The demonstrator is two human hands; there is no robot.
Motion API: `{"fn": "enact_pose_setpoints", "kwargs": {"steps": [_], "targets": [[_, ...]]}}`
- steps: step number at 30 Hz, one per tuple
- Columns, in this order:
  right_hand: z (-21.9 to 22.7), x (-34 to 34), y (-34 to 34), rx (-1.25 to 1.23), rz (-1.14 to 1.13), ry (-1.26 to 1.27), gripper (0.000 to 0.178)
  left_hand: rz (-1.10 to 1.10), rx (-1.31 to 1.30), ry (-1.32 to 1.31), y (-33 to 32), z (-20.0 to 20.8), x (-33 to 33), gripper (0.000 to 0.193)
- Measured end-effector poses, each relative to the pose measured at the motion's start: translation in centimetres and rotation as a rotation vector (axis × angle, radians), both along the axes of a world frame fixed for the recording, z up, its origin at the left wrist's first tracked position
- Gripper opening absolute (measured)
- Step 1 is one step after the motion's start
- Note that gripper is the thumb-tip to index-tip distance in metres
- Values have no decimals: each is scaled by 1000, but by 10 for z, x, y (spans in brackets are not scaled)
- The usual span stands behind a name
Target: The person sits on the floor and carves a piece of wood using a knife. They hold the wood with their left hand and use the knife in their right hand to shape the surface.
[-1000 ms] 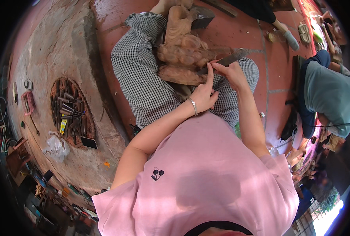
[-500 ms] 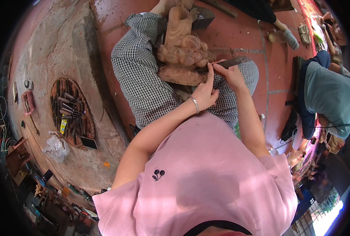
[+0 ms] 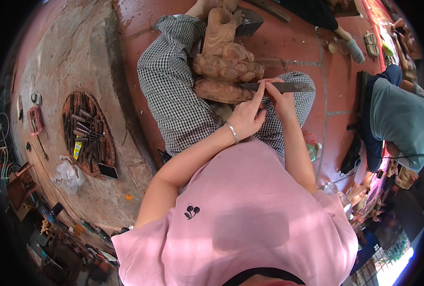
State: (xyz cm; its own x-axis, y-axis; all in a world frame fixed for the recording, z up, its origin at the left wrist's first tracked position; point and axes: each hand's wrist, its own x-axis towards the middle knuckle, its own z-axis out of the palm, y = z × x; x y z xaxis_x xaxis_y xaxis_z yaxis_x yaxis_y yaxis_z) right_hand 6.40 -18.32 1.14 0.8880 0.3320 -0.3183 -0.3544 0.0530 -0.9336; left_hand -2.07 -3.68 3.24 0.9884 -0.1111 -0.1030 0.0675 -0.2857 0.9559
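Observation:
A brown wooden carving (image 3: 224, 64) with a rounded, scaly middle and a broad base lies between my bent legs. Across its base end runs a long, flat, dark file-like tool (image 3: 295, 87), its left tip against the wood. My right hand (image 3: 283, 102) pinches the tool near its middle, thumb on top. My left hand (image 3: 247, 118) stretches its index finger up to the tool, where the fingertip meets my right thumb; its other fingers curl in. The undersides of both grips are hidden.
On the stone slab (image 3: 97, 57) at left, a round basket (image 3: 110, 157) holds several carving tools. A phone (image 3: 108, 171) and a plastic bag (image 3: 69, 177) are near it. A bottle (image 3: 313, 151) stands right of my knee. Another person (image 3: 397, 109) sits at far right.
The tool has swung from a slant to nearly level, and more of its length shows. My right hand has dropped slightly; my left index finger stays at the tool.

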Motion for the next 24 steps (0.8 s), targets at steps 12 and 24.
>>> {"fn": "enact_pose_setpoints", "kwargs": {"steps": [12,24], "targets": [[55,-16,13,-175,51,-207,22,298,217,-381,19,8,-2,50],[58,-10,12,-661,103,-588,28,285,204,-451,26,3,-2,43]]}}
